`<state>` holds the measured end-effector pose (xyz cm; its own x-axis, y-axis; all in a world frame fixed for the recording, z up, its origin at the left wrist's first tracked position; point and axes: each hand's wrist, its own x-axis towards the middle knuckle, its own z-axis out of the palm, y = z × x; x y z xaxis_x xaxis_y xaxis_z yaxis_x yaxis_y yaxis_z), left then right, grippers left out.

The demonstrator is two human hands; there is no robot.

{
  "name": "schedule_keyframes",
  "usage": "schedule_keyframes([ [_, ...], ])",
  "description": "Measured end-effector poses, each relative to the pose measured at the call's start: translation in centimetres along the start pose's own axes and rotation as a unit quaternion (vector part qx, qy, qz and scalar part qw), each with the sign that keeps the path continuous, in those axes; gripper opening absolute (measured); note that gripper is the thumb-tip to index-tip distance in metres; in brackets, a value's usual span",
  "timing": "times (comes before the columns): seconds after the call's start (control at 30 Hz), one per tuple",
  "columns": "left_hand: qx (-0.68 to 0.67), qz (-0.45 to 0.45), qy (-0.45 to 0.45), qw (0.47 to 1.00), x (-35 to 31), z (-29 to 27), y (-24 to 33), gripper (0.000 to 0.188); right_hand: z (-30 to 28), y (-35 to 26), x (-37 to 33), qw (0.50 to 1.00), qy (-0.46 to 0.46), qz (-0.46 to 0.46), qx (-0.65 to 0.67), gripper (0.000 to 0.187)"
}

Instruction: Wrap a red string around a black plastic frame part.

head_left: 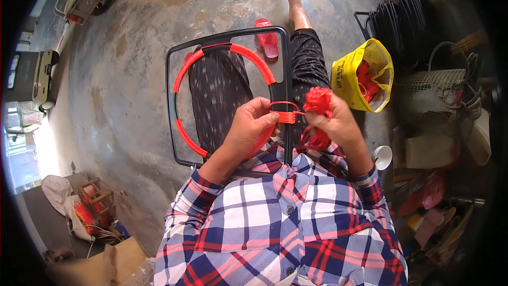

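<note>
A black rectangular frame (287,63) with rounded corners lies over my lap. Inside it sits a ring (253,59) covered in stretches of red wrapping, with bare black gaps between. My left hand (248,127) is closed on the ring's right side, thumb pressed at a band of red cord (286,117) wound side by side toward the frame's right bar. A small loop of cord arches above that band. Just to the right, my right hand (341,124) grips a bunched bundle of red cord (318,100), a strand of it running to the band.
A yellow bag (386,82) holding red cord stands right of my leg. Behind it are stacked black frames (399,16). A white cup (382,157) and assorted clutter lie at the right. A red sandal (269,42) rests on the concrete floor (132,74) ahead. Vehicles are at the left.
</note>
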<state>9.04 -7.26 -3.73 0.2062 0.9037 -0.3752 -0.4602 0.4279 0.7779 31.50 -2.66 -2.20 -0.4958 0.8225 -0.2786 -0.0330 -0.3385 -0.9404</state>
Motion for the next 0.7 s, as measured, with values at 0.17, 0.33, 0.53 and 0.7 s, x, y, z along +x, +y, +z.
schedule_keyframes([
  [0.17,0.016,-0.039,0.019,0.999,0.2,-0.2,-0.2,0.011,-0.8,-1.3,-1.3,0.998,0.039,-0.030,0.043,0.015],
  [0.33,-0.012,-0.062,-0.009,0.998,0.3,-0.3,0.2,0.019,-2.5,-2.7,-1.8,0.997,0.049,-0.015,0.051,0.016],
  [0.53,-0.095,-0.036,-0.015,0.995,0.0,-1.0,0.0,0.036,-24.0,-4.9,-9.8,0.948,0.114,-0.250,0.163,0.024],
  [0.7,-0.086,-0.028,-0.029,0.996,0.9,-0.3,-0.2,0.044,-33.1,-2.3,-16.8,0.889,0.363,-0.204,0.189,0.030],
])
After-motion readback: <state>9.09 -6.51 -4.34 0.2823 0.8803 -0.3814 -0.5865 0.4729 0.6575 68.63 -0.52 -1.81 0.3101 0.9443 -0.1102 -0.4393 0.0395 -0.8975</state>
